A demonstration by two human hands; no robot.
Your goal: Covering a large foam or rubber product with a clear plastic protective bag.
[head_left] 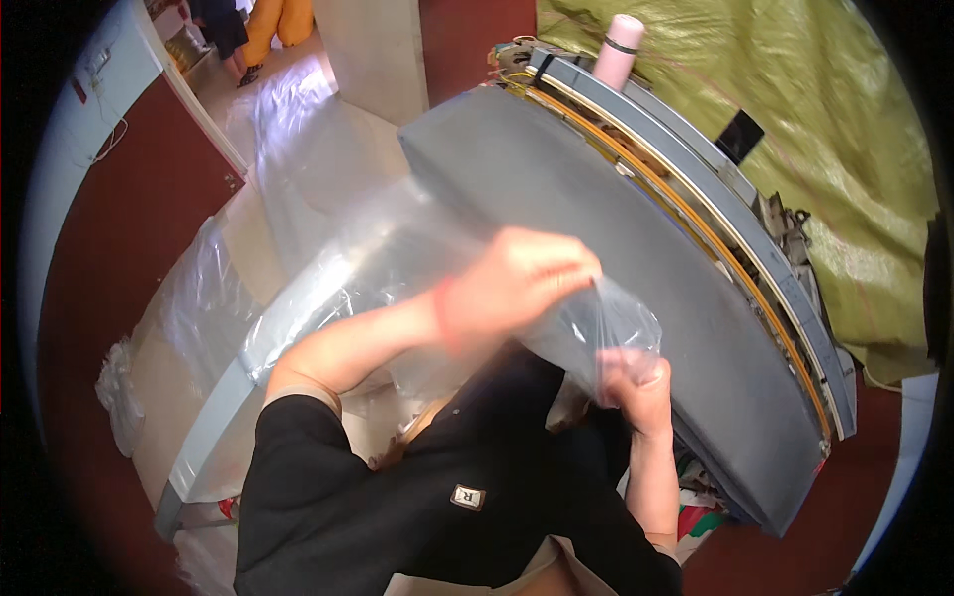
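A stretch of clear plastic film (626, 316) is gathered between my two hands, over the near edge of a grey tabletop (596, 219). My left hand (532, 278), smeared somewhat by motion, is closed with its fingertips pinching the film. Lower and to the right, my right hand (641, 389) closes on the other end of the same piece, and part of its fingers shows through the plastic. More clear film (383, 263) spreads to the left of my left forearm. Whether it joins the piece in my hands I cannot tell.
Behind the tabletop runs a long grey rail (696, 149) with an orange strip. A pink bottle (618, 55) and a black phone-like object (740, 136) rest by it, near a yellow-green sheet (835, 169). Loose plastic (209, 288) lies at left. A person (224, 30) stands in the doorway.
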